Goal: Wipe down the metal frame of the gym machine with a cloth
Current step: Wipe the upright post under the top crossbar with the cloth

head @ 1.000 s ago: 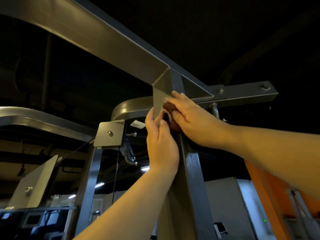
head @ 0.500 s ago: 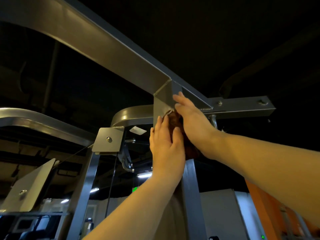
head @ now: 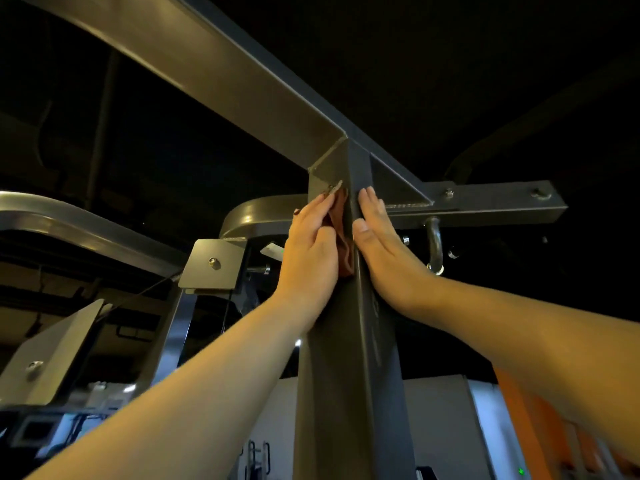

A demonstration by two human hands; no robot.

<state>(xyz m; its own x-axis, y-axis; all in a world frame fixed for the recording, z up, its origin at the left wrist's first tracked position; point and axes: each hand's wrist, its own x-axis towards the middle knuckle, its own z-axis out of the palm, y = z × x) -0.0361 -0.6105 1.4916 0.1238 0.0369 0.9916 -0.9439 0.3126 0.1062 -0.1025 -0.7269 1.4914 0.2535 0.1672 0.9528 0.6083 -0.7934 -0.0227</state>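
Reddish-brown cloth sits bunched on the left face of the frame's upright post, near its top, just under the welded joint with the overhead beam. The cloth's long axis runs up-down along the post. Your left hand presses it to the metal, fingers straight, tips pointing up. Your right hand lies flat on the post's right face, fingers straight and together, holding nothing. The post runs vertically from the bottom edge of view up to the joint. A cross bar sticks out to the right; a metal hook hangs beneath it.
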